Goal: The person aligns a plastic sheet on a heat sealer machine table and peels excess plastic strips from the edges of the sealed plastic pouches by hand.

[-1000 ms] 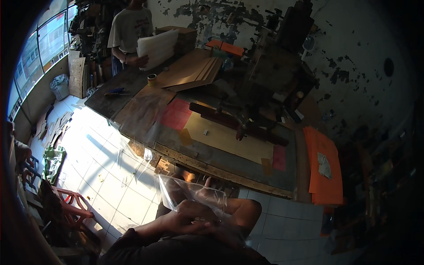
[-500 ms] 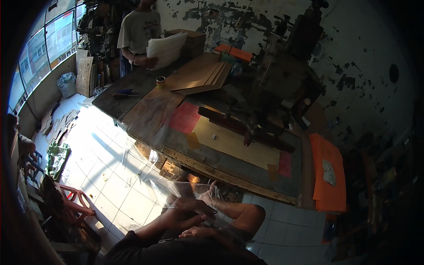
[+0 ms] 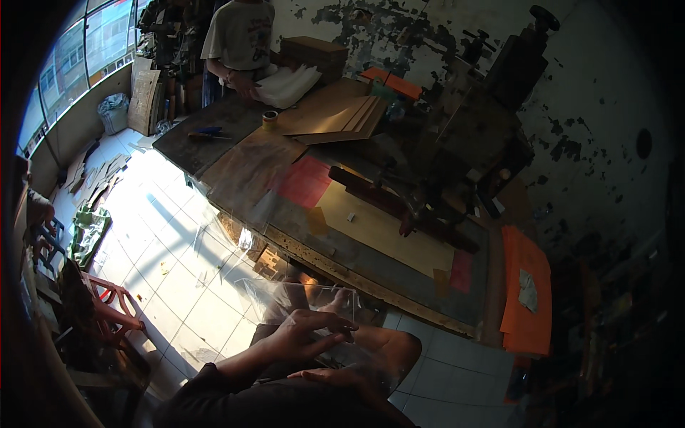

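Note:
A clear, thin plastic sheet [image 3: 325,294] is spread above my lap, its square upper corner showing against the floor and my bare legs. My left hand [image 3: 307,334] reaches over it from the left, with index finger and thumb brought together in a pinch at the sheet's right side. Lower down, close to my body, lies my right hand [image 3: 335,376], its fingers stretched flat toward the left beneath the left hand. Shade makes its fingertips hard to see, and whether they touch the plastic cannot be made out.
Ahead stands a worktable [image 3: 371,274] carrying a dark press machine [image 3: 464,150], a cream board [image 3: 385,232] and brown cardboard sheets [image 3: 339,121]. Orange sheets [image 3: 526,292] hang at its right end. A co-worker [image 3: 242,43] handles white sheets [image 3: 289,85]. A red stool [image 3: 110,307] stands left.
My left thumb and fingers have drawn together over the plastic, which hangs flatter. My right fingers lie straighter. The co-worker has lowered the white sheets onto the table. The view has shifted slightly.

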`<state>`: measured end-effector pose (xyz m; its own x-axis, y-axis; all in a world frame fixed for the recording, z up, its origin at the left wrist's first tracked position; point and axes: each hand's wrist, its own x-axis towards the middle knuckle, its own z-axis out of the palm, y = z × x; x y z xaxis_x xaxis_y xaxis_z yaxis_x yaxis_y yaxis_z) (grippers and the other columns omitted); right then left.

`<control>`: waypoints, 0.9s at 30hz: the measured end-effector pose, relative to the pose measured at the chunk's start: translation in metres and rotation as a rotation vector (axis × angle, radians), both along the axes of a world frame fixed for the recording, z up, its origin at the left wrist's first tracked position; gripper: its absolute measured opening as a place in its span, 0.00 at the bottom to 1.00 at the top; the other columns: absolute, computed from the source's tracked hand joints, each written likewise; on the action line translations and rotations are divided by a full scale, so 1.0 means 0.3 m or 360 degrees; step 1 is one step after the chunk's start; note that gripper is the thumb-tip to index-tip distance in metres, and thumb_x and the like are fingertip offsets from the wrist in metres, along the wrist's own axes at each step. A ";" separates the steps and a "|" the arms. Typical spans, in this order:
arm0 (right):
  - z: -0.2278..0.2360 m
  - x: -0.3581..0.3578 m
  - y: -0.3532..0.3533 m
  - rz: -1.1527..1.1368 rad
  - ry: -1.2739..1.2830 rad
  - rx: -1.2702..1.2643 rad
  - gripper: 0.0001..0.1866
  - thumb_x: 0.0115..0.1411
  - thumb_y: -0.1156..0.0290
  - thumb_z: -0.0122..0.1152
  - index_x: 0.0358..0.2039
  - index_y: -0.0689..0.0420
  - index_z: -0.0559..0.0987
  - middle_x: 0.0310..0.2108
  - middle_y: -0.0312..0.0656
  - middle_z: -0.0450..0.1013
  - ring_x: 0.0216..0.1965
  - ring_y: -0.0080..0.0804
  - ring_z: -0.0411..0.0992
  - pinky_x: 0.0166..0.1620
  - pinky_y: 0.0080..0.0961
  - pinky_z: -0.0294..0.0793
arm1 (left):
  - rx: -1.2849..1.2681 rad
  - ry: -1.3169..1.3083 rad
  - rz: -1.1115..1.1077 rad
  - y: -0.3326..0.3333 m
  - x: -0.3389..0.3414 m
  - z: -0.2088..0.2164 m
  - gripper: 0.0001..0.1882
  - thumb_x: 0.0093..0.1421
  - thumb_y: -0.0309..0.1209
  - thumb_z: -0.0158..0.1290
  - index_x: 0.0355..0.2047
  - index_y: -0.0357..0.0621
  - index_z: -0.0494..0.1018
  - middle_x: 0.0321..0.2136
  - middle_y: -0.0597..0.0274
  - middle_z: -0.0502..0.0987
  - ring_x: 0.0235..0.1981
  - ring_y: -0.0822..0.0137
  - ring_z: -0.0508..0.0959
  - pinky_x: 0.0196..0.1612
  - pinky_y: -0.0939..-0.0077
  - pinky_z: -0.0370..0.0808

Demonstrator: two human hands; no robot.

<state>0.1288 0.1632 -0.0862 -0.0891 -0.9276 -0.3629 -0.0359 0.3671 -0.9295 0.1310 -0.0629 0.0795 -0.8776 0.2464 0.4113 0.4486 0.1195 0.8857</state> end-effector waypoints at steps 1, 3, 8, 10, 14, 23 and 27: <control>0.014 0.012 0.013 -0.0006 0.0009 0.0031 0.26 0.73 0.47 0.44 0.56 0.52 0.77 0.50 0.40 0.78 0.54 0.35 0.74 0.60 0.30 0.68 | 0.0023 -0.0064 -0.0019 0.004 0.001 -0.003 0.12 0.65 0.26 0.57 0.48 0.37 0.78 0.37 0.55 0.85 0.41 0.58 0.86 0.46 0.67 0.80; 0.042 0.022 0.033 -0.0048 0.0032 0.0068 0.26 0.74 0.47 0.43 0.57 0.52 0.77 0.51 0.40 0.78 0.54 0.35 0.74 0.60 0.30 0.68 | 0.0008 -0.0020 -0.0050 0.012 -0.011 -0.001 0.12 0.65 0.25 0.57 0.49 0.37 0.78 0.37 0.55 0.85 0.41 0.58 0.86 0.46 0.67 0.80; 0.121 0.030 0.055 -0.0125 0.0130 0.0214 0.27 0.75 0.47 0.39 0.58 0.51 0.77 0.52 0.38 0.78 0.55 0.34 0.74 0.61 0.31 0.67 | 0.0050 -0.0079 -0.0050 0.004 -0.011 -0.017 0.12 0.64 0.26 0.57 0.48 0.37 0.78 0.36 0.54 0.85 0.37 0.59 0.86 0.43 0.68 0.81; 0.173 0.026 0.068 -0.0148 0.0203 0.0329 0.27 0.75 0.47 0.38 0.58 0.51 0.77 0.52 0.37 0.78 0.55 0.33 0.74 0.62 0.31 0.67 | 0.0094 -0.0053 0.0135 -0.001 -0.001 -0.050 0.17 0.67 0.25 0.55 0.55 0.38 0.74 0.37 0.55 0.85 0.42 0.62 0.85 0.47 0.68 0.79; 0.351 0.038 0.093 -0.0326 0.0359 0.0235 0.29 0.75 0.47 0.36 0.59 0.52 0.77 0.53 0.38 0.78 0.55 0.34 0.74 0.62 0.32 0.67 | 0.0283 -0.0272 0.0386 0.006 0.004 -0.032 0.17 0.69 0.26 0.52 0.57 0.38 0.72 0.36 0.57 0.84 0.41 0.66 0.84 0.47 0.70 0.79; 0.466 -0.037 0.292 -0.1283 0.0403 -0.1171 0.36 0.71 0.41 0.44 0.55 0.65 0.77 0.49 0.55 0.78 0.51 0.42 0.77 0.58 0.36 0.72 | 0.0112 -0.0339 0.0160 -0.021 -0.026 -0.030 0.16 0.70 0.27 0.50 0.57 0.40 0.72 0.37 0.58 0.83 0.41 0.68 0.84 0.44 0.72 0.79; 0.386 -0.118 0.229 -0.1473 0.0741 -0.0196 0.37 0.70 0.39 0.46 0.57 0.64 0.75 0.48 0.44 0.77 0.54 0.33 0.72 0.58 0.30 0.70 | 0.0078 -0.0092 -0.0003 -0.003 -0.013 -0.023 0.16 0.68 0.25 0.53 0.55 0.42 0.74 0.39 0.58 0.84 0.41 0.67 0.84 0.42 0.70 0.80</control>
